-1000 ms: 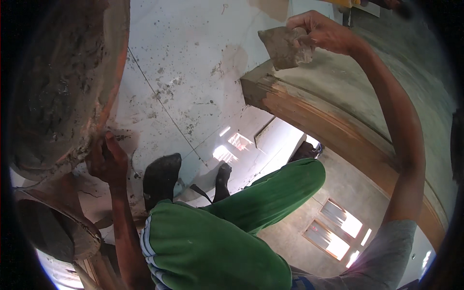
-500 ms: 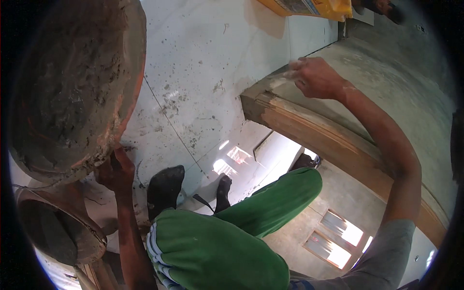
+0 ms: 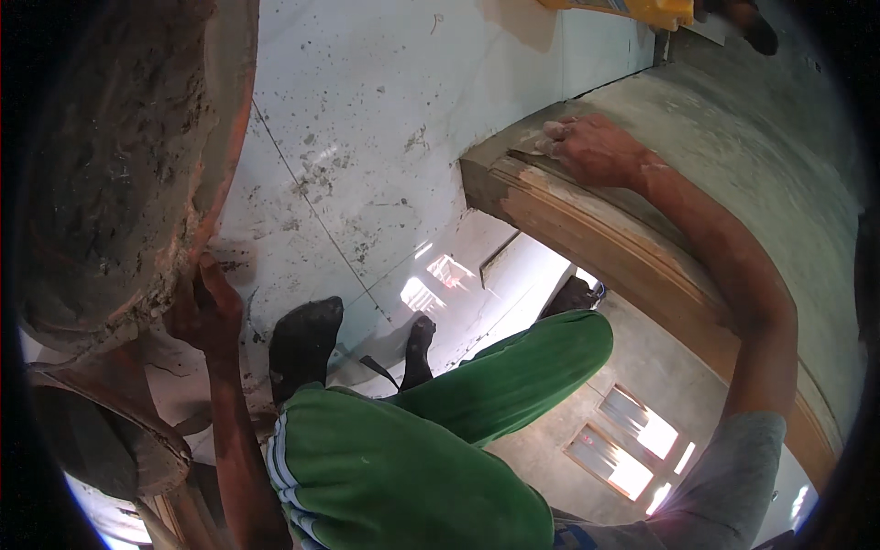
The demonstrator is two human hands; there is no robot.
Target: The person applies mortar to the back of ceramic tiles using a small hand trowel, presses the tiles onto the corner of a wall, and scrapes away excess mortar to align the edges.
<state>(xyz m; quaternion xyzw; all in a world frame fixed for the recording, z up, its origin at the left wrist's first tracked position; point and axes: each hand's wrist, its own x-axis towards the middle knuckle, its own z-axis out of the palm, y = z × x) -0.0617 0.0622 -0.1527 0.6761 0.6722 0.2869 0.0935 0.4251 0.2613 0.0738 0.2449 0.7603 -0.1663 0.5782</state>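
My left hand (image 3: pixel 209 312) is at the lower right rim of a large cement-caked basin (image 3: pixel 223 147), fingers closed on its edge. Wet grey cement coats the basin's inside, and an orange stripe shows along its outer wall. On the right, my right hand (image 3: pixel 598 151) is closed, its fingertips smeared with pale paste. It rests against the grey cement surface (image 3: pixel 733 156), just above a wooden frame (image 3: pixel 587 247). A thin dark edge shows by its fingertips; whether the hand holds anything cannot be made out.
A smaller cement-stained bucket (image 3: pixel 110 440) sits below the basin. Cement crumbs dot the white tiled floor (image 3: pixel 367 156). A yellow bag (image 3: pixel 655 9) stands at the top, near a dark-ended object (image 3: pixel 756 32). My green-trousered legs (image 3: pixel 412 458) and dark-socked feet (image 3: pixel 307 344) occupy the lower middle.
My right hand has turned and lowered slightly towards the frame's upper edge. The basin and my left hand appear shifted a little left as the view moved.
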